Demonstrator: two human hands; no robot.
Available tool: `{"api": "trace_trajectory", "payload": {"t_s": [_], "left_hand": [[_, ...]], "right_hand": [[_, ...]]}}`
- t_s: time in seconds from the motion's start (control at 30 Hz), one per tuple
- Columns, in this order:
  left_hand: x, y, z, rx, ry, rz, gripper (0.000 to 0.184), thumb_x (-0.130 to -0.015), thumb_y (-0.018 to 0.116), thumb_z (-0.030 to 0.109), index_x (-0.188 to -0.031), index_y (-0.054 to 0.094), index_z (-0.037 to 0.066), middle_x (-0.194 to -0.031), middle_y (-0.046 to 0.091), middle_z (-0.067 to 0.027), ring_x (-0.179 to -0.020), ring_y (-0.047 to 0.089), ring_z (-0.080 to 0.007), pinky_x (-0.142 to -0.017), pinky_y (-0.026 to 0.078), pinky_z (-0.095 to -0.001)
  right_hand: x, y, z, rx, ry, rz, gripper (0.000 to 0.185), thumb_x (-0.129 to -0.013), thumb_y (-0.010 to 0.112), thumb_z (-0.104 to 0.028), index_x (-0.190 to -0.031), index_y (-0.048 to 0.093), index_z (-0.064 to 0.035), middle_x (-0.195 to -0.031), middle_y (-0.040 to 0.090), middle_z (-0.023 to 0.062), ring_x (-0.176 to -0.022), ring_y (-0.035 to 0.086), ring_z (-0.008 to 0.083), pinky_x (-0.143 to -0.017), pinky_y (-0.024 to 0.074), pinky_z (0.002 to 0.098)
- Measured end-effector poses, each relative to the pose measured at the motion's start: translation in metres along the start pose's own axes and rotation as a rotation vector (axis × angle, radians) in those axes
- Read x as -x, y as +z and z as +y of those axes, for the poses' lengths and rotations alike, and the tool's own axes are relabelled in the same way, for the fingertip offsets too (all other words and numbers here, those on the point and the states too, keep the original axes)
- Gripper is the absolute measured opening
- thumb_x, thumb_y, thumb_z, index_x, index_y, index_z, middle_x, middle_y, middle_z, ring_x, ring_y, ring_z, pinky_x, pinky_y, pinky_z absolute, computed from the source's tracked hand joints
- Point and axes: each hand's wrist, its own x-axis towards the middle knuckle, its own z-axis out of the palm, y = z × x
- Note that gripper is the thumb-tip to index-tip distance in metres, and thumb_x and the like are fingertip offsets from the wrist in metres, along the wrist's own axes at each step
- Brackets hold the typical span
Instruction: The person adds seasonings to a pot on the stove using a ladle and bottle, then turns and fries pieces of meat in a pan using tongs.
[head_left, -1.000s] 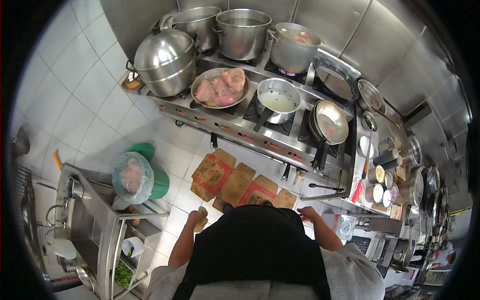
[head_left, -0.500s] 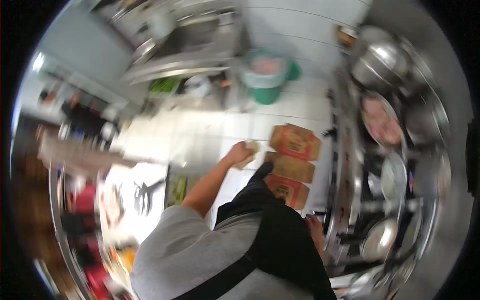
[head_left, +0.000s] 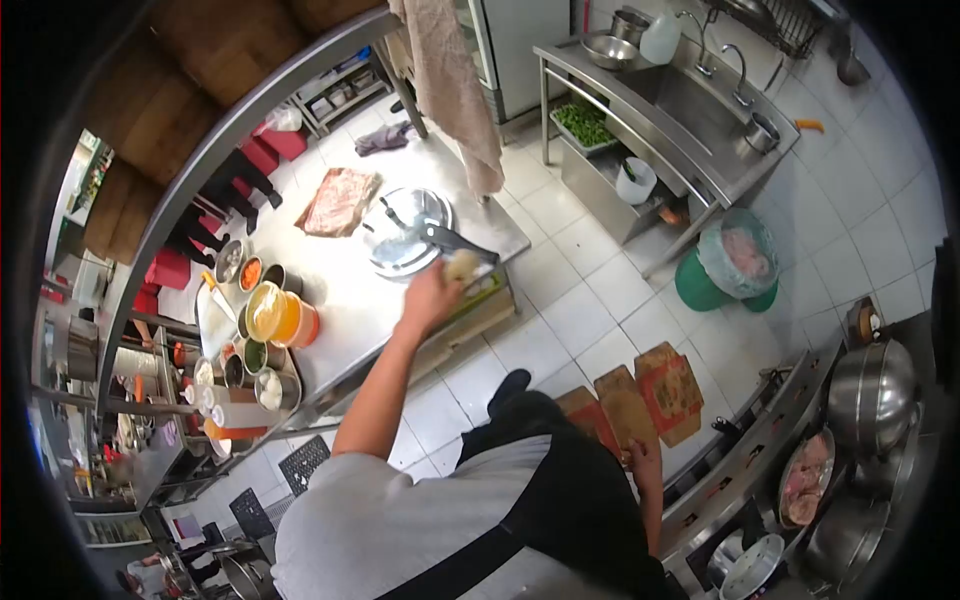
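Note:
My left hand [head_left: 430, 297] is closed on a pale, crumpled cloth [head_left: 462, 267] at the near edge of the steel table [head_left: 340, 290]. Just beyond it on the table are a round metal lid [head_left: 408, 225] and a black-handled tool [head_left: 455, 240]. A slab of raw meat [head_left: 338, 202] lies farther back. Low beside my apron is my right hand [head_left: 643, 460], over the flattened cardboard [head_left: 628, 408] on the floor. Its fingers are partly hidden, and I cannot make out whether it holds anything.
Sauce tubs [head_left: 272, 315] and squeeze bottles stand at the table's left. A sink [head_left: 690, 110] is at the upper right, with a green bin [head_left: 700, 283] below it. The stove [head_left: 720, 500] with pots is at the lower right. A towel [head_left: 450, 90] hangs above.
The view has turned left from the stove to the steel table. My left hand, still holding the cloth, has moved from above the floor to the table edge.

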Motion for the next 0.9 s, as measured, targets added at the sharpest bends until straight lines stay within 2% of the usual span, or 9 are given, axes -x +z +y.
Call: {"api": "trace_trajectory", "payload": {"t_s": [0.17,0.3,0.37,0.4,0.5,0.6,0.7,0.8,0.9], "left_hand": [[-0.005,-0.052,-0.108,-0.142,-0.251,0.28,0.036,-0.089,0.062,0.03,-0.113,0.059,0.003,-0.102,0.067,-0.0257,-0.096,0.065,-0.044,-0.083,0.051,-0.0538],[-0.004,-0.038,-0.195,-0.413,-0.487,-0.12,0.063,-0.095,0.065,0.039,-0.141,0.046,-0.002,-0.128,0.057,-0.0345,-0.119,0.056,-0.0483,-0.102,0.044,-0.0508],[-0.042,-0.042,-0.196,-0.378,-0.142,0.21,0.069,-0.098,0.063,0.036,-0.147,0.039,-0.005,-0.136,0.05,-0.0365,-0.125,0.051,-0.0492,-0.108,0.039,-0.0498],[-0.049,-0.049,-0.187,-0.338,0.01,0.385,0.072,-0.099,0.063,0.035,-0.15,0.035,-0.007,-0.139,0.047,-0.0375,-0.129,0.048,-0.0496,-0.112,0.037,-0.0493],[-0.112,-0.086,-0.065,0.4,0.09,0.351,0.064,-0.104,0.059,0.031,-0.15,0.037,-0.007,-0.151,0.043,-0.0276,-0.138,0.046,-0.0365,-0.115,0.036,-0.0459],[-0.155,-0.111,0.036,0.516,0.371,0.454,0.059,-0.103,0.056,0.022,-0.152,0.035,-0.002,-0.149,0.045,-0.0206,-0.136,0.048,-0.0311,-0.11,0.041,-0.0424],[-0.186,-0.121,0.118,0.624,0.461,0.637,0.06,-0.098,0.062,0.016,-0.149,0.038,-0.003,-0.142,0.047,-0.0208,-0.129,0.05,-0.0292,-0.107,0.041,-0.0402],[-0.214,-0.118,0.149,0.462,0.462,0.745,0.055,-0.097,0.062,0.013,-0.144,0.042,-0.006,-0.135,0.051,-0.0212,-0.121,0.053,-0.0287,-0.105,0.041,-0.038],[-0.227,-0.102,0.153,0.714,0.562,0.816,0.038,-0.096,0.057,0.008,-0.129,0.051,-0.008,-0.122,0.056,-0.0206,-0.111,0.055,-0.0277,-0.101,0.041,-0.0363]], "right_hand": [[-0.007,0.048,-0.038,0.083,0.057,-0.059,0.039,-0.1,0.062,-0.032,-0.127,0.065,-0.0035,-0.096,0.073,0.0079,-0.084,0.068,0.0142,-0.068,0.0535,0.0309],[-0.045,0.076,-0.007,0.32,-0.132,-0.064,0.046,-0.097,0.066,-0.038,-0.127,0.065,-0.0029,-0.094,0.073,0.0083,-0.074,0.066,0.0149,-0.063,0.0531,0.0326],[-0.037,0.097,-0.04,0.168,-0.017,-0.031,0.048,-0.096,0.067,-0.039,-0.127,0.065,-0.0028,-0.091,0.072,0.0075,-0.069,0.065,0.0143,-0.06,0.0521,0.0314],[-0.034,0.101,-0.062,0.055,0.066,-0.026,0.048,-0.095,0.068,-0.039,-0.126,0.065,-0.0029,-0.089,0.071,0.007,-0.066,0.064,0.0138,-0.058,0.0514,0.0306],[-0.072,0.105,-0.008,0.206,-0.098,0.036,0.044,-0.095,0.068,-0.037,-0.124,0.066,-0.0037,-0.083,0.067,0.0049,-0.063,0.06,0.0113,-0.054,0.0482,0.027],[-0.084,0.097,-0.006,0.124,-0.055,0.113,0.042,-0.095,0.069,-0.036,-0.121,0.066,-0.0031,-0.081,0.063,0.0043,-0.062,0.057,0.0101,-0.053,0.0461,0.0255],[-0.067,0.09,-0.051,0.113,0.084,0.181,0.038,-0.093,0.067,-0.031,-0.119,0.069,-0.0038,-0.099,0.071,0.0139,-0.087,0.069,0.0228,-0.078,0.0526,0.0358],[-0.064,0.073,-0.061,0.148,-0.036,0.223,0.039,-0.093,0.068,-0.031,-0.118,0.067,-0.0008,-0.087,0.068,0.0106,-0.067,0.065,0.017,-0.06,0.0508,0.0313],[-0.078,0.054,0.001,0.125,-0.036,0.311,0.036,-0.092,0.068,-0.029,-0.115,0.067,-0.0011,-0.082,0.067,0.0098,-0.061,0.065,0.0168,-0.055,0.051,0.0316]]}}
